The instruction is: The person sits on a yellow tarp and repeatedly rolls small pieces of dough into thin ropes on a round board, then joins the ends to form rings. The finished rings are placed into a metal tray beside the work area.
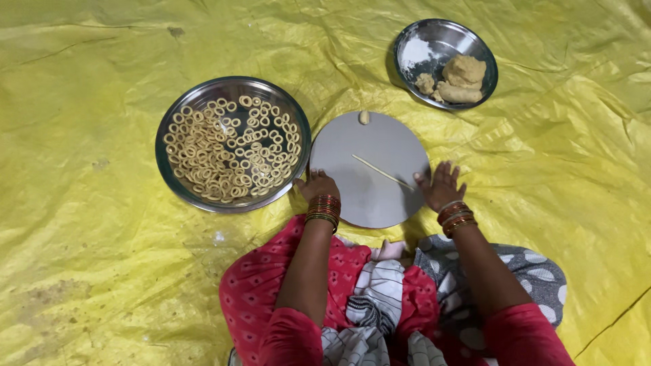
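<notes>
A round grey board (369, 146) lies on the yellow sheet in front of me. A thin rolled strand of dough (382, 172) lies across it, and a small dough lump (364, 117) sits at its far edge. My left hand (317, 184) rests at the board's left rim, fingers curled, holding nothing visible. My right hand (439, 186) lies flat with fingers spread at the board's right rim, next to the end of the strand. Both wrists wear red and gold bangles.
A large steel plate (178, 188) at the left holds several small dough rings. A steel bowl (413, 34) at the far right holds lumps of dough and some flour. A crinkled yellow plastic sheet (102, 271) covers the floor all around.
</notes>
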